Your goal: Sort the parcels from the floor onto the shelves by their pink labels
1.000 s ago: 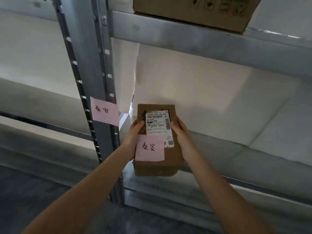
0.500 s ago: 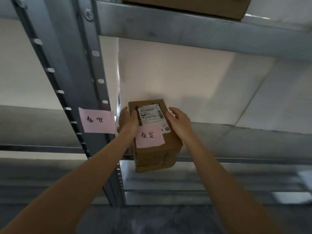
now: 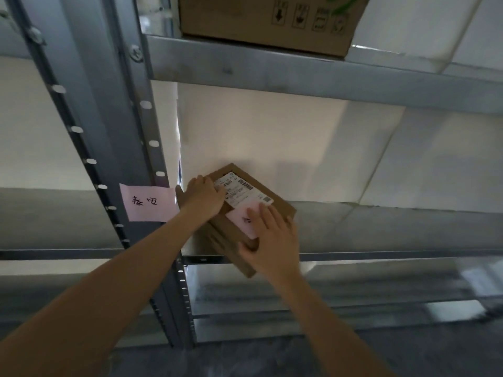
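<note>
A small brown cardboard parcel [image 3: 275,205] lies turned at an angle on the grey metal shelf [image 3: 381,229], its near corner sticking out over the front rail. It carries a white shipping label and a pink label [image 3: 239,217], partly covered. My left hand [image 3: 202,198] rests on the parcel's far left corner. My right hand [image 3: 268,238] lies flat on its top and near end, thumb on the side. A pink label with handwritten characters [image 3: 148,202] is stuck on the shelf upright just left of the parcel.
A larger cardboard box [image 3: 266,20] sits on the shelf above. The grey perforated upright [image 3: 130,131] stands at the left. The shelf stretches bare to the right of the parcel. A lower shelf [image 3: 326,300] and dark floor lie below.
The parcel has gone from held in the air in front of the rack to lying on the shelf, rotated clockwise. My right hand has shifted from its side onto its top.
</note>
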Demonstrator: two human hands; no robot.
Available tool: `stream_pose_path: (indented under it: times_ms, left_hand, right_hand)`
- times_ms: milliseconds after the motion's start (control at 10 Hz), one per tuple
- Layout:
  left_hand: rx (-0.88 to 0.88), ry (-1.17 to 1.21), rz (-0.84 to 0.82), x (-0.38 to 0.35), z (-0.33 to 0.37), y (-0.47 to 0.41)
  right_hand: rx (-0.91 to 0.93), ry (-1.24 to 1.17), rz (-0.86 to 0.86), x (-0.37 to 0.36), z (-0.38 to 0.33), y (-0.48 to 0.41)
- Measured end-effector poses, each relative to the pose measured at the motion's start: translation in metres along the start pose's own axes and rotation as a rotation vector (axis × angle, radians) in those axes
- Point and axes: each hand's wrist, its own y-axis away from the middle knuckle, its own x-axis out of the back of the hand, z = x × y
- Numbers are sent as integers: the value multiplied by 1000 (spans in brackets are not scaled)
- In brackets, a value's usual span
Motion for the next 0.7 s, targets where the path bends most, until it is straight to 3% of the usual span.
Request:
stream_pose_path:
  times_ms: [200,400,500,700]
  left_hand:
    - [-117,-231,77,-13,9,38]
    - [-101,-325,61,-16,1,44]
    - [-96,-259,92,-15,2,40]
    - [-288,-142,260,7,10,43]
  right_hand:
    - [-2,66,-148,20,68,-23]
    - [-6,126,-191,16,76,-47]
    - [-79,96,-193,16,78,-50]
    - [-223,63,-104,43,83,-33]
